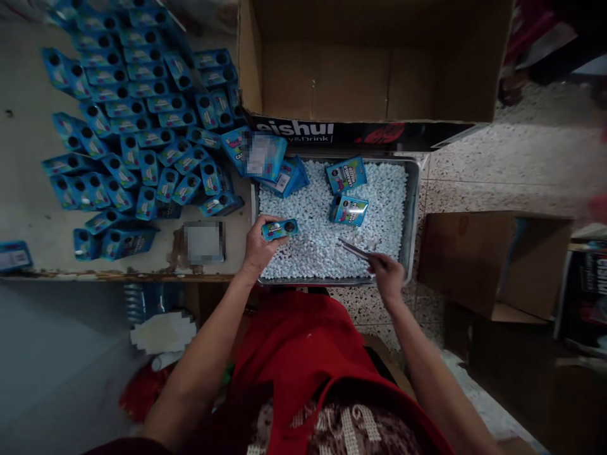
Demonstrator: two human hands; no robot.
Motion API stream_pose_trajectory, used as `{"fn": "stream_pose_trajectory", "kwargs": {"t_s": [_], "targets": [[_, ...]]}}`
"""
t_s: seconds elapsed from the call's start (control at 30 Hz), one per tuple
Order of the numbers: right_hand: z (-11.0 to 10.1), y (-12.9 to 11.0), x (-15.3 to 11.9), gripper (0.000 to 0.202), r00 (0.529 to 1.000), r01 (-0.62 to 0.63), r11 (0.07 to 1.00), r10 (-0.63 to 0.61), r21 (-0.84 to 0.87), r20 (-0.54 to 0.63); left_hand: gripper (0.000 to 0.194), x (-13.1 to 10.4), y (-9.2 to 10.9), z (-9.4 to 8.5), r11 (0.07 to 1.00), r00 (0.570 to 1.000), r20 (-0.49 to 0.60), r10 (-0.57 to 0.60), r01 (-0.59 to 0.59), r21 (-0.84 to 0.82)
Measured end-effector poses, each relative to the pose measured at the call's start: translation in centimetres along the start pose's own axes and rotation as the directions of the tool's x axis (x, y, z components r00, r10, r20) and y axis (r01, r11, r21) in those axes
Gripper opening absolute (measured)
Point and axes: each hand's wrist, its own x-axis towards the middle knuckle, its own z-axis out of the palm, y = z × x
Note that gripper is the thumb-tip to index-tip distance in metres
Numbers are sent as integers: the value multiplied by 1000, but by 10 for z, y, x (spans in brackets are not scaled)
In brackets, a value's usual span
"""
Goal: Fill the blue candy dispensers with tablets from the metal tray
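My left hand (259, 248) is closed round a small blue candy box (274, 230), whose end with a dark round hole faces up. It is over the left side of a metal tray (413, 221) filled with small white pellets (303, 256). In my right hand (389, 275) is a pair of metal tweezers (355, 249), pointing left, with the tips close to the pellets. Whether the tips hold anything is too small to tell. Two more blue boxes (349, 210) lie on the pellets, and others (284, 177) lean at the tray's upper left corner.
Many similar blue boxes (142, 107) stand crowded on the table (28, 170) to the left. A large open cardboard carton (351, 79) stands behind the tray. A smaller brown carton (467, 262) is at the right, above the speckled floor (462, 164).
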Motion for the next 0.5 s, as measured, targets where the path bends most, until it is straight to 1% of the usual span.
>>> {"fn": "stream_pose_trajectory", "kwargs": {"t_s": [0.07,0.1,0.13,0.17,0.2,0.23,0.27,0.3,0.4,0.5], "targets": [[56,-17,13,37,996,42,993,-50,112,69,38,-4,-4,-6,998,999,-39,-14,17,68],[80,-28,19,36,993,39,985,-57,169,101,39,-6,-6,-10,995,998,-54,-18,24,99],[100,-39,25,36,990,21,974,-52,227,134,39,-8,-8,-13,991,998,-62,-23,30,127],[113,-48,29,37,986,-9,960,-38,281,164,39,-10,-9,-17,988,998,-65,-27,36,151],[119,-56,33,37,982,-42,944,-22,328,189,40,-12,-11,-20,985,997,-66,-30,41,168],[118,-63,34,37,977,-72,927,-9,368,213,40,-13,-11,-22,983,997,-66,-35,46,177],[112,-68,34,37,972,-95,912,-1,399,234,39,-14,-12,-24,982,997,-66,-41,52,179],[101,-73,33,36,967,-112,899,1,423,254,39,-14,-12,-25,982,997,-64,-47,58,178],[58,-90,23,34,945,-126,880,-33,457,324,38,-12,-12,-23,985,998,-50,-44,52,162],[22,-117,13,31,915,-78,899,-107,430,389,38,-8,-10,-15,988,1000,-28,-4,8,155]]}}
